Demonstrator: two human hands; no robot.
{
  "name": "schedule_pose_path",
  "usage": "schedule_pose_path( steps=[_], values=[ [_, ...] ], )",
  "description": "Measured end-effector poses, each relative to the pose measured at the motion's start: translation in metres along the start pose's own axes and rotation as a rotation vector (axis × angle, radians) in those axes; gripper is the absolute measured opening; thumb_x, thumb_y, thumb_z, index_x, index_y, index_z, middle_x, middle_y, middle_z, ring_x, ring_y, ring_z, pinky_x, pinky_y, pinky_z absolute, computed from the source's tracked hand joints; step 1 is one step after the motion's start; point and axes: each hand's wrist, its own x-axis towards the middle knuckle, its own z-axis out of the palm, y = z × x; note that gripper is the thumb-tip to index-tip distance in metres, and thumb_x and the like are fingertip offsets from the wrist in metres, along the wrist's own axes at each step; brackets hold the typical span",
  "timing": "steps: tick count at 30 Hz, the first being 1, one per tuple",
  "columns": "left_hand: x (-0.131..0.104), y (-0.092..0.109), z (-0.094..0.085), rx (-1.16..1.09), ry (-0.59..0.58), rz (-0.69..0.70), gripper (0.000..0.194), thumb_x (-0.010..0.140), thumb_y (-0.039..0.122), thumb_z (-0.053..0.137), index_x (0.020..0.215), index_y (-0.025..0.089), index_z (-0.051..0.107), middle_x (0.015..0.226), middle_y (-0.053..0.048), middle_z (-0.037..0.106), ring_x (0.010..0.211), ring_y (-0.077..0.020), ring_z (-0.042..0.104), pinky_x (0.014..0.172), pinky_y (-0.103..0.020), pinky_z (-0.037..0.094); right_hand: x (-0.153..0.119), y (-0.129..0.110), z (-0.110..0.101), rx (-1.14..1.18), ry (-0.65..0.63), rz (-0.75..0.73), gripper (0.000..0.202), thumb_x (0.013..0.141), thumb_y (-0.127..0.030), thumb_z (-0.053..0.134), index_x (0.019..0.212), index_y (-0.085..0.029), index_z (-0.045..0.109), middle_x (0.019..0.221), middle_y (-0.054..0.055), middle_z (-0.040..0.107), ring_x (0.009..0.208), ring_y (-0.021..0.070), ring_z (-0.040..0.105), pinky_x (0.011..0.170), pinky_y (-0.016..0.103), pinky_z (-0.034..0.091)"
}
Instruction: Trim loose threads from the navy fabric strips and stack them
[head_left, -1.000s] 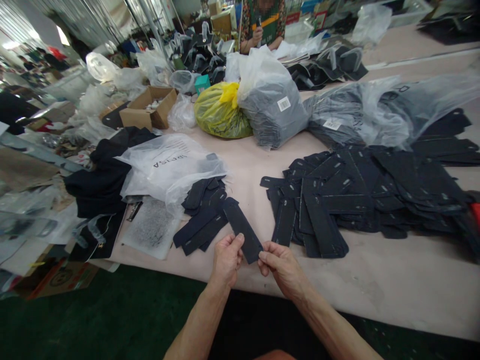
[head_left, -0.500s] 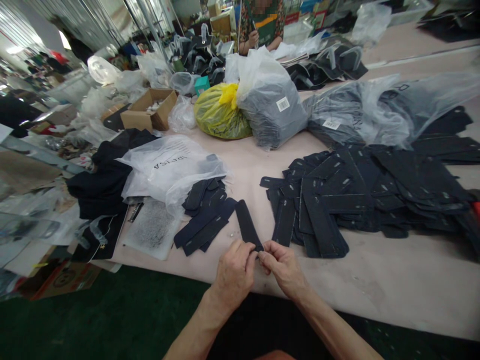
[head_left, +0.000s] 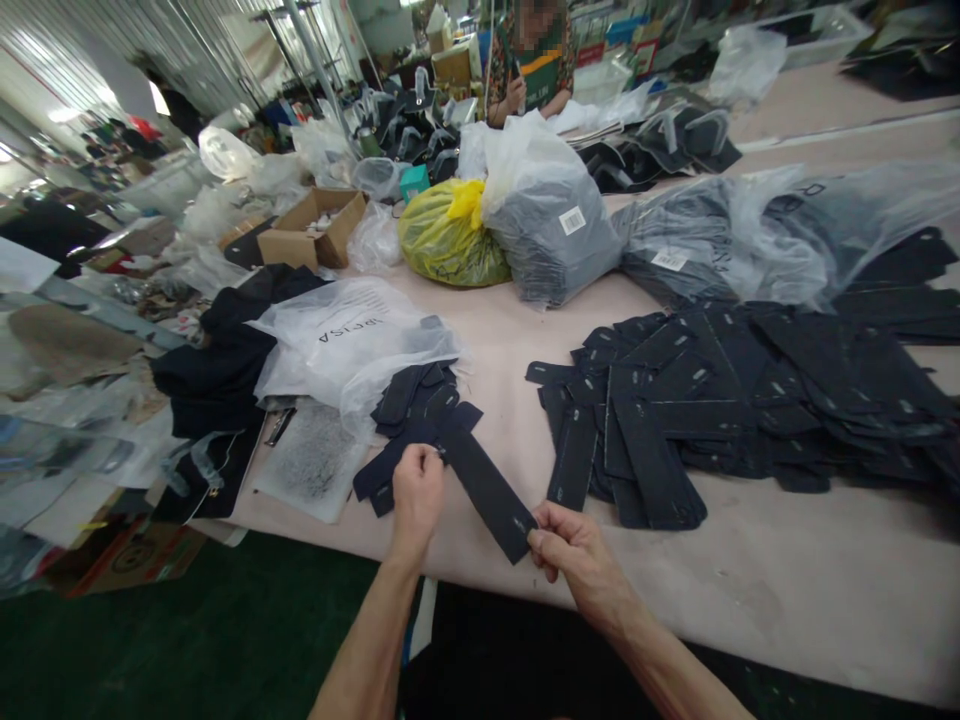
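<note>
My right hand (head_left: pixel 574 548) pinches the near corner of a long dark fabric strip (head_left: pixel 489 490), which slants away to the upper left above the table. A small light slot mark shows close to the pinched end. Beside the strip's far end, my left hand (head_left: pixel 418 497) is closed, thumb against the fingers; what is between the fingertips is too small to make out. Just beyond it lies a small pile of dark strips (head_left: pixel 412 395), partly under a white printed plastic bag (head_left: pixel 352 335). To the right spreads a large heap of similar slotted strips (head_left: pixel 712 390).
A speckled translucent board (head_left: pixel 311 465) lies at the table's left front. Behind stand a yellow bag (head_left: pixel 450 240), a filled clear bag (head_left: pixel 551 235) and a cardboard box (head_left: pixel 315 228). Another person (head_left: pixel 532 70) is across the table (head_left: pixel 810 570).
My hands were together at the strip's near end; now they are apart. The left hand has moved left and up towards the small pile. More of the strip shows, and the view has shifted slightly.
</note>
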Motion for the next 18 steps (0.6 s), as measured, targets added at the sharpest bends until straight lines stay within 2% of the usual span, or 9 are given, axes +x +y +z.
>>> schedule_pose_path(
  steps=[2,4,6,9,12,15,18],
  values=[
    [0.013,-0.006,-0.009,-0.211,-0.068,-0.177,0.011,0.074,0.023,0.052,0.084,0.02,0.055,0.074,-0.003,0.064,0.054,-0.0121,0.052,0.045,-0.021,0.034,-0.004,0.005,-0.004,0.051,-0.026,0.031,0.022,0.076,-0.035,0.063,0.066,-0.018,0.056,0.056,-0.003,0.05,0.046,0.008,0.037,0.046,0.022,0.03],
    [0.016,-0.011,-0.015,-0.361,-0.115,-0.257,0.02,0.066,0.019,0.051,0.085,0.019,0.055,0.076,-0.003,0.066,0.05,-0.0098,0.051,0.041,-0.019,0.03,-0.007,0.008,-0.008,0.071,-0.059,0.045,0.023,0.076,-0.037,0.065,0.067,-0.017,0.057,0.056,-0.002,0.051,0.046,0.0079,0.037,0.046,0.022,0.029],
    [0.014,-0.016,-0.017,-0.421,-0.097,-0.309,0.017,0.06,0.017,0.049,0.075,0.017,0.056,0.069,-0.002,0.065,0.048,-0.0085,0.049,0.039,-0.018,0.027,-0.009,0.011,-0.013,0.064,-0.091,0.053,0.027,0.075,-0.042,0.067,0.068,-0.017,0.059,0.056,-0.002,0.051,0.047,0.0084,0.037,0.047,0.022,0.029],
    [0.01,-0.023,-0.016,-0.45,-0.025,-0.381,0.009,0.059,0.019,0.048,0.065,0.017,0.055,0.054,0.001,0.055,0.043,-0.0079,0.044,0.038,-0.018,0.025,-0.012,0.015,-0.019,0.038,-0.132,0.081,0.032,0.074,-0.048,0.068,0.069,-0.017,0.06,0.055,-0.002,0.048,0.048,0.0091,0.036,0.047,0.023,0.028],
    [0.01,-0.028,-0.018,-0.418,-0.039,-0.369,0.012,0.065,0.026,0.053,0.07,0.018,0.06,0.054,0.003,0.052,0.043,-0.0087,0.046,0.038,-0.019,0.027,-0.016,0.022,-0.023,0.032,-0.175,0.132,0.034,0.075,-0.05,0.067,0.071,-0.017,0.06,0.055,-0.003,0.047,0.048,0.0088,0.034,0.047,0.023,0.025],
    [0.009,-0.028,-0.022,-0.345,-0.168,-0.301,0.02,0.074,0.036,0.056,0.069,0.017,0.062,0.054,0.003,0.051,0.044,-0.0086,0.046,0.039,-0.02,0.029,-0.021,0.023,-0.025,0.029,-0.192,0.152,0.033,0.076,-0.049,0.066,0.072,-0.017,0.061,0.057,-0.002,0.049,0.049,0.0092,0.034,0.048,0.023,0.025],
    [0.003,-0.021,-0.024,-0.306,-0.285,-0.262,0.031,0.077,0.045,0.061,0.064,0.017,0.058,0.049,0.005,0.044,0.042,-0.0067,0.04,0.04,-0.019,0.024,-0.022,0.011,-0.026,0.0,-0.251,0.146,0.03,0.077,-0.046,0.066,0.076,-0.017,0.064,0.064,0.0,0.055,0.055,0.0114,0.042,0.053,0.024,0.033]
  ],
)
